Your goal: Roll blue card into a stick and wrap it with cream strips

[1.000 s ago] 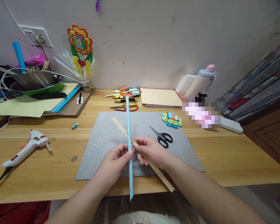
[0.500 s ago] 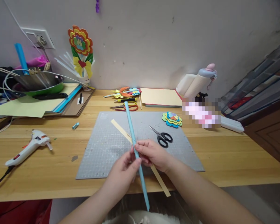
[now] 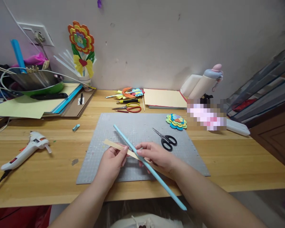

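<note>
Over the grey cutting mat (image 3: pixel 114 125) my two hands meet. My right hand (image 3: pixel 156 156) is closed on a long light-blue paper rod (image 3: pixel 123 137) that slants from the mat's middle down past the desk's front edge. My left hand (image 3: pixel 110 163) pinches a narrow cream paper strip (image 3: pixel 111 144) that lies under the rod and crosses it near my fingertips. Black scissors (image 3: pixel 165 139) lie on the mat just beyond my right hand.
A white glue gun (image 3: pixel 26 151) lies at the left of the wooden desk. A layered paper flower (image 3: pixel 176 122) sits at the mat's far right corner. Orange-handled scissors (image 3: pixel 130 109), paper scraps and a cream sheet (image 3: pixel 163 98) lie at the back. A metal pan (image 3: pixel 35 80) rests on paper sheets at the back left.
The blue rod has swung from nearly upright to a low slant, its far end dropping left toward the mat. The cream strip has turned flatter and moved left. My left hand moved from the rod to the strip.
</note>
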### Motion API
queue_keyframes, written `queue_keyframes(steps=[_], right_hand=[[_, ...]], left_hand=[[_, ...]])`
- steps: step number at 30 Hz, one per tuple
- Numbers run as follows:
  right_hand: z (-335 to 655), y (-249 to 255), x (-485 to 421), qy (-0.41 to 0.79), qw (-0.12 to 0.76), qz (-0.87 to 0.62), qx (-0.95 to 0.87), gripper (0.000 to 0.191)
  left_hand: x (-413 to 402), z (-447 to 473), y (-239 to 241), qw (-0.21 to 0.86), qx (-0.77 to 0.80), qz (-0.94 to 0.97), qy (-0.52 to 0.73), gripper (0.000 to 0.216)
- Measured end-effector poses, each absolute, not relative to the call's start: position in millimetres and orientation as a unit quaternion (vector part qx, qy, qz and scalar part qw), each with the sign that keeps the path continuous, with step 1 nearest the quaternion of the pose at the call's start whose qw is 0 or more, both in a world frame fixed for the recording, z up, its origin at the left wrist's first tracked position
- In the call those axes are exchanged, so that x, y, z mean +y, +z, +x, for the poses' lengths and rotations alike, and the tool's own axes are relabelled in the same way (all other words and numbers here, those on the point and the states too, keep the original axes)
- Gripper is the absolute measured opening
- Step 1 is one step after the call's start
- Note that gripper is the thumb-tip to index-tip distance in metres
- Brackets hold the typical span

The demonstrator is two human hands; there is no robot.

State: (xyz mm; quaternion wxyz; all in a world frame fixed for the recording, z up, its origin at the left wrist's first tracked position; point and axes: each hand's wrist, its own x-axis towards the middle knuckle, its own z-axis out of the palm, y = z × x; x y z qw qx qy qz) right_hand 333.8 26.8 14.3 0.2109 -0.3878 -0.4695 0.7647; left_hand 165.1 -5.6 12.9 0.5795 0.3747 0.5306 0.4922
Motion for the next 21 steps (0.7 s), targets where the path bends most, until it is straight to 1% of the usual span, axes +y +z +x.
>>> queue_keyframes(steps=[2,4,6,10,12,14,16,18,20,21], right_hand=[[331,15,25,0.74,0.192,-0.404,-0.503,0.028],[330,15,26,0.684,0.163,-0.44,-0.559,0.023],[331,14,32,0.621,0.151,-0.478,-0.603,0.024],[340,13,49,0.51,0.195,-0.524,-0.653,0.03],[344,15,55,0.453,0.227,-0.538,-0.674,0.036],[346,18,57,0.404,0.259,-0.549,-0.684,0.04],[347,25,51,0.37,0.287,-0.556,-0.686,0.034],[345,33,38,0.426,0.282,-0.534,-0.674,0.031],[342,41,19,0.581,0.226,-0.465,-0.628,0.033],[340,44,10,0.64,0.2,-0.439,-0.598,0.031]], left_hand=[[-7,165,12,0.573,0.535,0.379,0.491,0.031],[-8,161,15,0.557,0.541,0.38,0.503,0.029],[-6,149,20,0.524,0.553,0.367,0.533,0.025],[4,109,40,0.459,0.551,0.307,0.626,0.023],[9,92,52,0.474,0.527,0.284,0.646,0.021],[12,83,61,0.526,0.514,0.278,0.618,0.02],[12,86,64,0.58,0.506,0.293,0.567,0.021],[12,97,62,0.612,0.501,0.324,0.519,0.022],[13,112,59,0.621,0.497,0.367,0.482,0.023],[15,119,57,0.62,0.497,0.385,0.469,0.022]])
